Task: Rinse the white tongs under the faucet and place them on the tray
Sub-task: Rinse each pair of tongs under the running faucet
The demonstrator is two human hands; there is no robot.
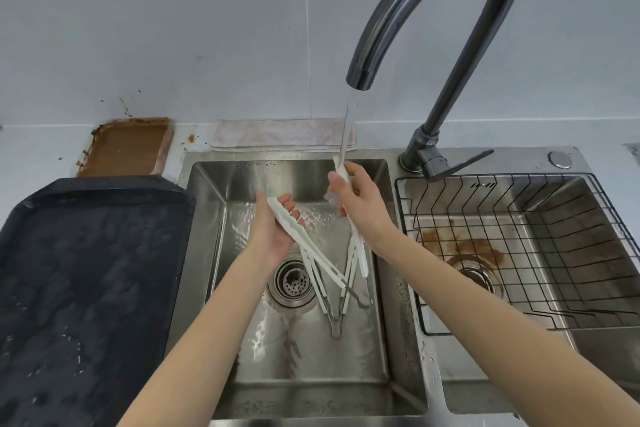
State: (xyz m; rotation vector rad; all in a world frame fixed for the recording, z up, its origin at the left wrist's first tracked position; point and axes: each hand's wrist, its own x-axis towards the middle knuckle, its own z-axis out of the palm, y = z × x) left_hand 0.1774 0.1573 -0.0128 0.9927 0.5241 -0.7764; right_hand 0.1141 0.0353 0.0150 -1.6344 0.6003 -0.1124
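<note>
The white tongs (pixel 313 250) are spread in a V over the left sink basin (pixel 311 374). My left hand (pixel 273 229) grips the left arm near its scalloped tip. My right hand (pixel 356 204) grips the right arm, whose tip sits in the water stream from the dark faucet (pixel 360 76). The joined end of the tongs points down toward me, near the drain (pixel 292 282). Their reflection shows on the wet basin floor. The dark tray (pixel 86 270) lies on the counter left of the sink, wet and bare.
A wire rack (pixel 519 253) sits in the right basin, which has brown stains around its drain. A brown stained pad (pixel 128 146) and a pale cloth (pixel 280 133) lie along the back wall. The faucet lever (pixel 460 163) points right.
</note>
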